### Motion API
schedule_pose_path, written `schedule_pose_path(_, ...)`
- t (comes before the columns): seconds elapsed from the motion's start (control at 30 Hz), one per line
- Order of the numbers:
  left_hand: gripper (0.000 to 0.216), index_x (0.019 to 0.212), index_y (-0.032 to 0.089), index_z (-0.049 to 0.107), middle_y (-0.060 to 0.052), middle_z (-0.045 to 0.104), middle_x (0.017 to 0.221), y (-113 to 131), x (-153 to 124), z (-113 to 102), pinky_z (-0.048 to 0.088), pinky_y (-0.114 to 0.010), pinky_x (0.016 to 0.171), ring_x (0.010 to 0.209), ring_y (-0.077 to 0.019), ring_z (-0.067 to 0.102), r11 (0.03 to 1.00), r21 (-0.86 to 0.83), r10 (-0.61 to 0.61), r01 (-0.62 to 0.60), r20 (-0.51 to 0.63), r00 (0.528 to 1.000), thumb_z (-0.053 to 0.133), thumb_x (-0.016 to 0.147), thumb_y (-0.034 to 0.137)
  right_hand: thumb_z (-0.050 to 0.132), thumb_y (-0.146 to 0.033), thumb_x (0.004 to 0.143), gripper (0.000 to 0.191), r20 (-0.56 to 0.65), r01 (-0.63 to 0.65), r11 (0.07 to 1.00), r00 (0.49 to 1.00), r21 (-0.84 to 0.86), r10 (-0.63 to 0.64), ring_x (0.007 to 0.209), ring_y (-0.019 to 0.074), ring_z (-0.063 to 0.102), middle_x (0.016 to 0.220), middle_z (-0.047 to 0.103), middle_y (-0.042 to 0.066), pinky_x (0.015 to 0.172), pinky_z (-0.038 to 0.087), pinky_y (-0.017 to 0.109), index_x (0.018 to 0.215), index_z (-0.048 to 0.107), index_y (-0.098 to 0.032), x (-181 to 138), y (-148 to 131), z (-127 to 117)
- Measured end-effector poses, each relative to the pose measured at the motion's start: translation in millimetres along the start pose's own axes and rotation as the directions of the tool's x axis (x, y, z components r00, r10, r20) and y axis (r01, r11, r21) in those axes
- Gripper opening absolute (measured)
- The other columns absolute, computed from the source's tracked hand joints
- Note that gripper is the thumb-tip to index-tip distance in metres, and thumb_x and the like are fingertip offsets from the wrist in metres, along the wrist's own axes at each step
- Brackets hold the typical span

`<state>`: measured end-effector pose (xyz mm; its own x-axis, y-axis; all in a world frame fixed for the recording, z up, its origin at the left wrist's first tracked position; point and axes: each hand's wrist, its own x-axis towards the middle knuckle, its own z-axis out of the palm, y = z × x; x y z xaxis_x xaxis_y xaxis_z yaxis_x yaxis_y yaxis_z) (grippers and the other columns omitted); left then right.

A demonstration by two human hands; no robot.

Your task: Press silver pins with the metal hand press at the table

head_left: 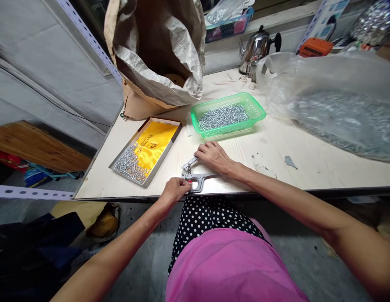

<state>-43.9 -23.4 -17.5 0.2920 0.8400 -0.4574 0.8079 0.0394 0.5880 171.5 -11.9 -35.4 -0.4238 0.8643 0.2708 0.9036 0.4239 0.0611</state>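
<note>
Left hand (175,189): at the press (201,178), table's (308,170) front edge; grip unclear
Right hand (214,157): clamped on press's lever
Tray (162,155): near front left corner

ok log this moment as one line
left hand: at grey tool; right hand: on its lever; green basket: small metal parts inside

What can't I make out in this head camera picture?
All in the head view:
Whether the left hand holds a small piece: its own fingers cover the spot.
Whether the right hand grips the lever of the grey tool: its own back hides the palm.
Bottom of the paper sack: shadow and its folded front hide it.
Right end of the clear bag: cut off by the right edge.
</note>
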Motion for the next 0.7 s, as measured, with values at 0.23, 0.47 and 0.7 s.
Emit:
schedule_pose_path(0.23,0.031,0.067,0.015,0.066,0.001,0.057,0.059,-5,0,4,0.031,-0.025,0.058,0.061,-0.0143,0.05,0.999,-0.034,0.007,-0.007,-0.025,1.0,0.057,0.065,0.044,0.041,-0.02,0.1,0.023,0.095,-0.028,0.997,0.995,0.069,0.021,0.096,0.0244,0.045,0.108,0.059,0.009,0.072,0.027,0.034,0.107,0.062,-0.018,-4,-1,1)
schedule_pose_path(0.47,0.035,0.072,0.013,0.068,0.001,0.058,0.06,-6,0,4,0.032,-0.025,0.058,0.061,-0.0132,0.049,0.998,-0.056,-0.016,0.014,-0.022,1.0,0.059,0.065,0.045,0.046,-0.022,0.098,0.022,0.147,-0.052,0.982,0.989,0.18,0.026,0.1,0.0247,0.047,0.109,0.061,0.01,0.08,0.034,0.035,0.11,0.064,-0.018,-9,0,-1)
schedule_pose_path(0.7,0.033,0.07,0.013,0.067,0.001,0.056,0.059,-7,0,4,0.031,-0.024,0.057,0.059,-0.0127,0.047,0.996,-0.09,-0.017,0.014,-0.025,1.0,0.059,0.064,0.045,0.056,-0.062,0.087,0.076,0.142,0.08,0.926,0.98,0.368,-0.141,0.113,0.0298,0.048,0.131,0.054,0.021,0.097,0.038,0.044,0.138,0.043,-0.007,-25,10,-12)
